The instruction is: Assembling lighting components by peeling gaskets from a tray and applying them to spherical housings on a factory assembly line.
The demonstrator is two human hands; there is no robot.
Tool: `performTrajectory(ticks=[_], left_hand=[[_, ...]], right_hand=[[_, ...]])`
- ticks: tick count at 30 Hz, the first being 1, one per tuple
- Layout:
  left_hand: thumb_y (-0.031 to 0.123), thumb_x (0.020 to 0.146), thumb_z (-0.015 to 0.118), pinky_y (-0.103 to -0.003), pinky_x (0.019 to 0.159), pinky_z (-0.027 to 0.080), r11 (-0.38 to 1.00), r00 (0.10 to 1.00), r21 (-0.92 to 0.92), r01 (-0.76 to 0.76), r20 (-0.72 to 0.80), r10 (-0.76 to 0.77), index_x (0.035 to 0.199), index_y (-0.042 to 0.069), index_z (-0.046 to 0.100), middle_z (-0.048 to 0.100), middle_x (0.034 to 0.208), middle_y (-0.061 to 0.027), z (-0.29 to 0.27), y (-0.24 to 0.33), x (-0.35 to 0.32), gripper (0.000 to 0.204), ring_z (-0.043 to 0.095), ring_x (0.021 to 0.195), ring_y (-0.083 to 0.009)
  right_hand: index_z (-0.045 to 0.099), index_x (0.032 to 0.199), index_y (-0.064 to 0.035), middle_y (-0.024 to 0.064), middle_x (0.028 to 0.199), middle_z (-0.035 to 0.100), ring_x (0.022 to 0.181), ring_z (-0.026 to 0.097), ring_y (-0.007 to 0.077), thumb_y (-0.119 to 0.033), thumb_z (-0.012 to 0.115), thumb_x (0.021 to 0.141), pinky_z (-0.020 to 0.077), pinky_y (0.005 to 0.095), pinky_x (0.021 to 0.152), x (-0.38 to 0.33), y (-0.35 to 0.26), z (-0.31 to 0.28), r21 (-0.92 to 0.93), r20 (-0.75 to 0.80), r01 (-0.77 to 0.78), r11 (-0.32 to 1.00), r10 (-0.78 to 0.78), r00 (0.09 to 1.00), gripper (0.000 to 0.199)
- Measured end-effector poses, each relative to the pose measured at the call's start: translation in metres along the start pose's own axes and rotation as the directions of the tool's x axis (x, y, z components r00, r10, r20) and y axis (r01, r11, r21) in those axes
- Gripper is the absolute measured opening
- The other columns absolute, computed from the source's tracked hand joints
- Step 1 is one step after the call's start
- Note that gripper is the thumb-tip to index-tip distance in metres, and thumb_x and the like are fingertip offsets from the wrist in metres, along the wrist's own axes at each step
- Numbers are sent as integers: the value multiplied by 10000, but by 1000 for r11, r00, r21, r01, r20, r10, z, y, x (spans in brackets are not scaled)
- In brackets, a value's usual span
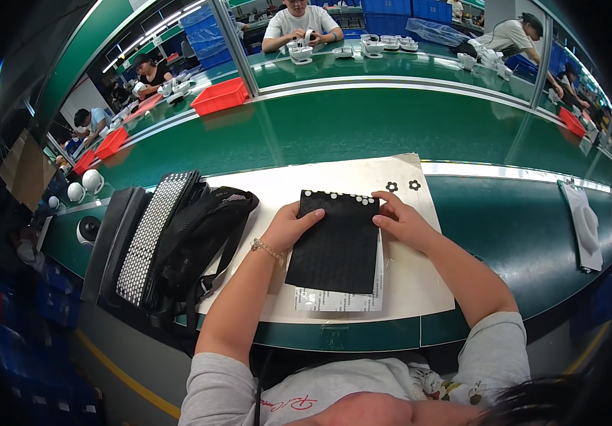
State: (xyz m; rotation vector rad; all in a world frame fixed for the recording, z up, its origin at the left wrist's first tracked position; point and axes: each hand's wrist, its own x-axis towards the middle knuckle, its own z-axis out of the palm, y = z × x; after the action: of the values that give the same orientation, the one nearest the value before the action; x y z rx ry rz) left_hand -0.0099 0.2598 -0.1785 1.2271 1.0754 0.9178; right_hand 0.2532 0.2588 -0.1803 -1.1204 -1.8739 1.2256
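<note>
A black sheet point(334, 248) with several round white dots along its far edge lies in front of me, partly over a silver-white printed sheet point(340, 302). At its upper left edge, my left hand point(296, 226) is closed on it, the thumb on top and the other fingers mostly hidden. My right hand point(406, 221) pinches the upper right corner between thumb and forefinger, close to a cluster of the dots. Whether a loose dot is between those fingers is too small to tell. Beneath everything is a cream board point(270, 186).
To the left stand a stack of black sheets with rows of white dots point(151, 241) and a black mesh bag point(210, 220) with straps. Two flower-shaped black pieces point(392, 186) lie on the board. A white moulded part point(587, 226) is far right. Beyond the green belt point(362, 121), other people work.
</note>
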Motion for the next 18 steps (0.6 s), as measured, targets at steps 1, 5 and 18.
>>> performTrajectory(ticks=[1, 5, 18], left_hand=[[203, 817, 629, -253, 703, 467, 1000, 1000, 7, 3, -1, -3, 1002, -25, 581, 622, 888, -58, 0, 1, 0, 298, 579, 769, -113], [198, 816, 630, -253, 707, 468, 1000, 1000, 1, 13, -11, -13, 1007, -29, 579, 622, 893, -60, 1, 0, 0, 301, 579, 773, -113], [204, 814, 634, -248, 707, 466, 1000, 1000, 25, 0, -13, 1, 998, -28, 584, 622, 893, -56, 1, 1, 0, 300, 579, 774, -110]], right_hand=[[380, 1258, -125, 2, 822, 470, 768, 426, 90, -159, 550, 849, 362, 236, 693, 0, 0, 0, 0, -1, 0, 1000, 0, 1000, 444], [382, 1258, -125, 3, 824, 472, 771, 429, 92, -161, 552, 848, 363, 237, 699, 1, 1, 0, 14, -2, -14, 1000, 14, 1000, 445], [375, 1260, -122, 4, 827, 475, 774, 435, 90, -158, 550, 850, 364, 235, 702, 1, 2, 0, -4, -4, -7, 1000, 7, 1000, 447]])
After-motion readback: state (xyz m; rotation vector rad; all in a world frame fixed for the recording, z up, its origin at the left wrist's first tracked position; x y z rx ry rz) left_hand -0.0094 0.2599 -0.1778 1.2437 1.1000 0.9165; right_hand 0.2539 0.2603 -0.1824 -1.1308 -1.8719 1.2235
